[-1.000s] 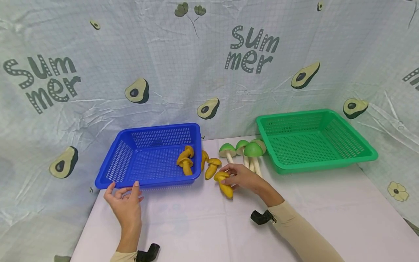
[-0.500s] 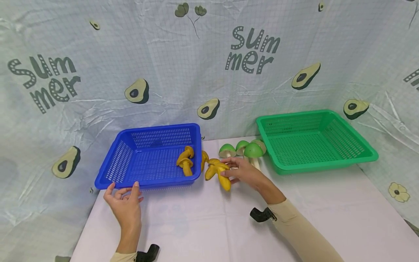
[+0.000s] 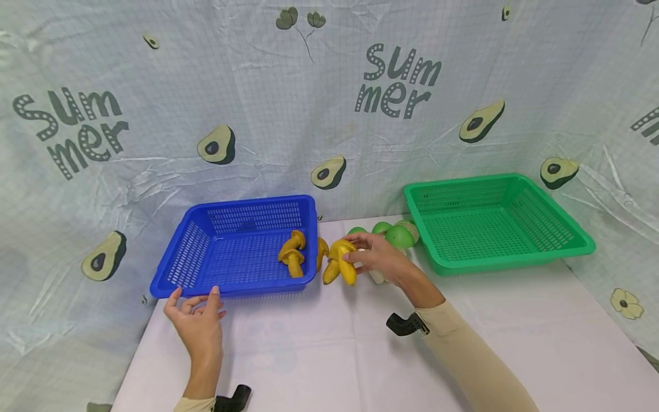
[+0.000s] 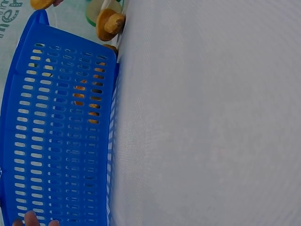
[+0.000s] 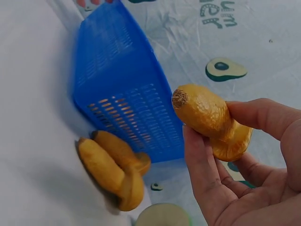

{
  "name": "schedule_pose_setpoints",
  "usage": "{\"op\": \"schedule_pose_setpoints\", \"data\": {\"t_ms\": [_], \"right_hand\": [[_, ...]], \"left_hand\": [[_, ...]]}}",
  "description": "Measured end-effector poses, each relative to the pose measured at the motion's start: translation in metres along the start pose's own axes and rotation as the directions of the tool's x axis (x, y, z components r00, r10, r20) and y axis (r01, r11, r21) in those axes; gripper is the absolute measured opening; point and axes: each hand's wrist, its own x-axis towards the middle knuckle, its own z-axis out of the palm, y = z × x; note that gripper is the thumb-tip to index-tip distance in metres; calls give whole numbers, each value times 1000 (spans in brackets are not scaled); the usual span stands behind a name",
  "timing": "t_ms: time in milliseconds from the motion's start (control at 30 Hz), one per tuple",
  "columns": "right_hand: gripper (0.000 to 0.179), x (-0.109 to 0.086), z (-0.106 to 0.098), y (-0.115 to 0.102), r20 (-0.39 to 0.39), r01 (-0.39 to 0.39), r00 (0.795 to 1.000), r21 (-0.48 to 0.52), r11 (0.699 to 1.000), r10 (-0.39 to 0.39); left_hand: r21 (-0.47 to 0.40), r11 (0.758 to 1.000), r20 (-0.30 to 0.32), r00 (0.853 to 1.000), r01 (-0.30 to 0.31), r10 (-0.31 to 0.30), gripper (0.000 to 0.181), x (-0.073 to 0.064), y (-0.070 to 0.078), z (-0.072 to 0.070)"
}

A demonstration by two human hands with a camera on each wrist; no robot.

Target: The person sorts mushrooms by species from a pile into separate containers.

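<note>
My right hand [image 3: 378,254] pinches a yellow toy mushroom [image 5: 202,110] by its stem between thumb and fingers, raised with the stem end showing in the right wrist view. In the head view it overlaps another yellow mushroom [image 3: 330,272] lying on the table. One more yellow mushroom [image 3: 321,252] lies against the right wall of the blue basket [image 3: 175,274]. Inside that basket are two yellow mushrooms [image 3: 293,260] at its right end. My left hand [image 3: 198,323] holds the basket's front rim near the left corner, with fingertips [image 4: 31,219] at its outer wall.
Several green-capped mushrooms [image 3: 399,236] lie behind my right hand, their pale stems partly hidden. To their right stands a green basket [image 3: 515,260]. Behind the white-covered table [image 3: 288,355] hangs a printed cloth [image 3: 278,126].
My right hand has lifted the yellow mushroom and moved it up and slightly left, over the one lying on the table. My left hand stays at the basket's rim.
</note>
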Motion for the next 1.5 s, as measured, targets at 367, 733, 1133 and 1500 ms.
{"op": "schedule_pose_setpoints", "data": {"t_ms": [367, 733, 1133, 1500], "right_hand": [[48, 6, 1, -16, 26, 20, 999, 22, 1000, -21], [47, 15, 7, -29, 16, 12, 1000, 12, 1000, -12], [46, 24, 18, -40, 28, 13, 1000, 49, 999, -14], [45, 39, 28, -45, 25, 24, 999, 51, 998, -25]], "left_hand": [[11, 1000, 3, 1000, 3, -3, 79, -1, 2, 0], [33, 999, 3, 1000, 0, -1, 79, -2, 1, 0], [45, 999, 5, 1000, 2, -2, 80, -1, 0, 0], [50, 999, -2, 1000, 5, -5, 79, -1, 1, 0]]}}
